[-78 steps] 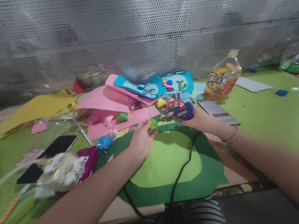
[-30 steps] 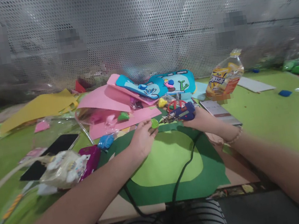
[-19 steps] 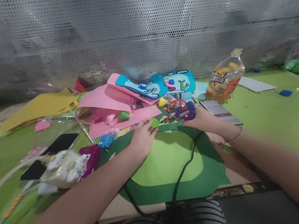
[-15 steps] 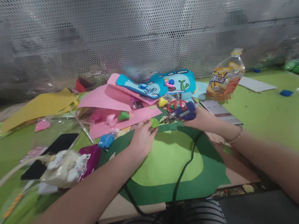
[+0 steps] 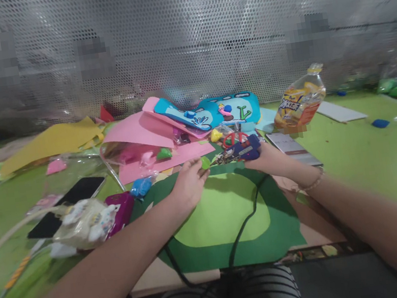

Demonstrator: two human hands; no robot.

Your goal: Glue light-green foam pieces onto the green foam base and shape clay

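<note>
My left hand point(image 5: 188, 184) pinches a small light green piece point(image 5: 205, 163) between thumb and fingers. My right hand point(image 5: 264, 157) is wrapped round a dark blue glue gun point(image 5: 245, 149), its tip pointing left towards that piece. From below the right hand a black cord point(image 5: 245, 219) runs over the paper to the table's front edge. Both hands are above the far edge of a dark green paper sheet point(image 5: 200, 261) with a rounded light green panel point(image 5: 216, 216) on it. Red scissor handles point(image 5: 227, 139) show just behind the glue gun.
Behind lie pink paper point(image 5: 136, 133) and a blue decorated cutout point(image 5: 208, 112). At left are a phone point(image 5: 85, 191), a cream pouch point(image 5: 83, 223) and a blue lump in plastic point(image 5: 140, 187). A plastic bottle point(image 5: 300, 96) stands at right. A perforated metal screen point(image 5: 182, 37) rises behind the table.
Both hands stay nearly still. The light green piece appears slightly turned in my left hand; the glue gun keeps almost the same place.
</note>
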